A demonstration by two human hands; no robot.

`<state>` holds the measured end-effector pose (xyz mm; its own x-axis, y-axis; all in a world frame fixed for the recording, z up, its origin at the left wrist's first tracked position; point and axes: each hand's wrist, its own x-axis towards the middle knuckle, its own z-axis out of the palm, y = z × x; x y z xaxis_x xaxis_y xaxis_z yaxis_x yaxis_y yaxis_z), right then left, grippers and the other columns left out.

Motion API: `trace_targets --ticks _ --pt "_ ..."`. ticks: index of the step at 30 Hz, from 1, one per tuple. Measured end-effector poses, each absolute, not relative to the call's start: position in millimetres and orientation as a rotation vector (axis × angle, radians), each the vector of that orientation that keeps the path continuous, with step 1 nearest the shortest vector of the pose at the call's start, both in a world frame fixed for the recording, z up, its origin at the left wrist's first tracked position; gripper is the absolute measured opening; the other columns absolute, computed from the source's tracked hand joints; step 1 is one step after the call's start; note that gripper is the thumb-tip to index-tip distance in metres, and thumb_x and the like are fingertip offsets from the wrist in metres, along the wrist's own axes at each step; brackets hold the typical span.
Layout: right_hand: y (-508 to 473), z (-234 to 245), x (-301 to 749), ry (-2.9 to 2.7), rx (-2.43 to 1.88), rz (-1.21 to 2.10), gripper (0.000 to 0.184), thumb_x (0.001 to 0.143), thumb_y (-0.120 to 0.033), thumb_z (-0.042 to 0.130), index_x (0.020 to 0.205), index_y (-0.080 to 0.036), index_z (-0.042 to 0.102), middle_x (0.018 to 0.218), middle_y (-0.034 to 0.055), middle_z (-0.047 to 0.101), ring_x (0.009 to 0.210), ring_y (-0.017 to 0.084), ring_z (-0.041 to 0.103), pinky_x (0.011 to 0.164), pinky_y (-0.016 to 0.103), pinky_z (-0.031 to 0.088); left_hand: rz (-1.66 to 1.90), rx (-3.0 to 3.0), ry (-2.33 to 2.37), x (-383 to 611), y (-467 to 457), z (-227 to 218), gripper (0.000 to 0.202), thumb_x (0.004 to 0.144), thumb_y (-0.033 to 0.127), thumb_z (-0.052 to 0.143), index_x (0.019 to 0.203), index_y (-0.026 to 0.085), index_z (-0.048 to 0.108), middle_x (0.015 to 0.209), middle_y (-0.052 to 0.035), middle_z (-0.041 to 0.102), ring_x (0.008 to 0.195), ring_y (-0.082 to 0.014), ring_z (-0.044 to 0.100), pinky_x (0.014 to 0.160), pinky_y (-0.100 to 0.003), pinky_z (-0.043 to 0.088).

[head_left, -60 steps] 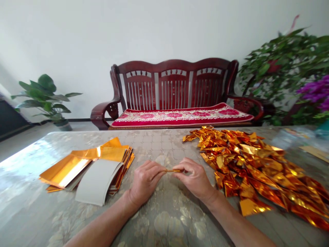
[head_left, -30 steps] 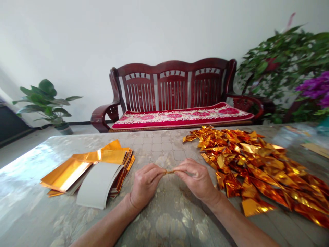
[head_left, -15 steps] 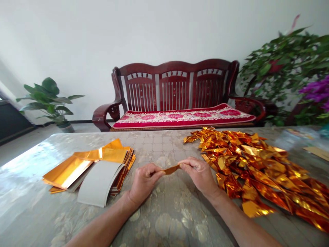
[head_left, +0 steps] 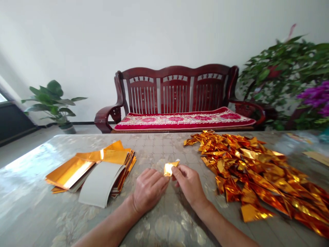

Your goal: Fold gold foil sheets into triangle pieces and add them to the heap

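A small folded piece of gold foil paper [head_left: 169, 169] is held over the middle of the table, its shiny face catching the light. My right hand [head_left: 189, 183] pinches its right side between thumb and fingers. My left hand [head_left: 150, 187] is closed at the lower left edge of the same piece, back of the hand up, its fingertips partly hidden. To the left lies a fanned stack of gold foil sheets [head_left: 74, 169], with a grey-backed sheet [head_left: 100, 183] face down on top. On the right spreads a big heap of folded gold foil pieces [head_left: 252, 168].
The table [head_left: 159, 230] has a patterned, glossy cover. Clear plastic packaging [head_left: 295, 140] and a cardboard piece [head_left: 317, 157] lie at its far right. Behind it stand a dark red wooden bench [head_left: 174, 89] with a floral cushion, a potted plant [head_left: 51, 99] and leafy greenery [head_left: 275, 75].
The foil piece has gone from stretched thin between both hands to tilted up with its shiny face showing. My left hand has rolled over, knuckles up; both hands have drawn closer together.
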<state>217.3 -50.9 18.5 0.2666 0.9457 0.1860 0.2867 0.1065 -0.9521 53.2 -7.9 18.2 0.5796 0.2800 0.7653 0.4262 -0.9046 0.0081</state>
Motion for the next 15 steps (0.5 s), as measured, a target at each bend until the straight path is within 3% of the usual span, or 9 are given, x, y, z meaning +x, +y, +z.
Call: trace_targets --ticks 4,8,11,13,15 --pt "-48.7 18.5 219.9 -1.234 -1.475 0.687 0.04 0.085 -0.05 0.055 0.061 -0.018 0.056 0.054 -0.002 0.052 0.053 0.013 0.048 0.049 0.023 0.035 -1.118 -2.655 -0.478 58.5 -20.1 22.3 0.013 0.092 0.016 0.059 0.083 0.019 0.067 0.066 -0.0002 0.064 0.064 -0.0153 0.054 0.064 -0.033 0.033" --pt "-47.2 14.1 226.9 -1.347 -1.512 0.621 0.041 0.086 -0.047 0.052 0.056 -0.019 0.048 0.053 -0.0038 0.043 0.055 0.012 0.042 0.051 0.023 0.029 -1.231 -2.804 -0.581 60.8 -25.1 26.5 0.016 0.093 0.031 0.058 0.086 0.021 0.069 0.074 -0.0017 0.068 0.073 -0.0173 0.059 0.071 -0.033 0.038" --pt "-46.8 11.2 231.5 -1.463 -1.485 0.679 0.038 0.088 -0.043 0.05 0.059 -0.019 0.049 0.056 -0.0041 0.043 0.058 0.012 0.042 0.053 0.023 0.028 -1.523 -2.819 -0.958 62.4 -19.0 25.2 0.016 0.094 0.025 0.054 0.095 0.022 0.07 0.089 -0.0032 0.071 0.084 -0.0175 0.061 0.08 -0.033 0.043" --pt "-47.6 10.5 233.5 -1.549 -1.455 0.726 0.036 0.089 -0.041 0.051 0.06 -0.019 0.049 0.058 -0.0044 0.043 0.059 0.011 0.042 0.054 0.023 0.029 -1.757 -2.805 -1.28 65.0 -11.7 22.0 0.023 0.091 0.027 0.058 0.111 0.021 0.068 0.103 -0.006 0.07 0.092 -0.0185 0.062 0.082 -0.031 0.047" --pt "-49.0 11.3 234.3 -1.643 -1.43 0.762 0.035 0.09 -0.039 0.051 0.06 -0.019 0.049 0.058 -0.0046 0.044 0.06 0.011 0.042 0.055 0.023 0.029 -1.92 -2.926 -1.558 68.4 -5.1 18.7 0.03 0.087 0.031 0.062 0.114 0.02 0.069 0.097 -0.0051 0.071 0.082 -0.0168 0.063 0.075 -0.028 0.049"
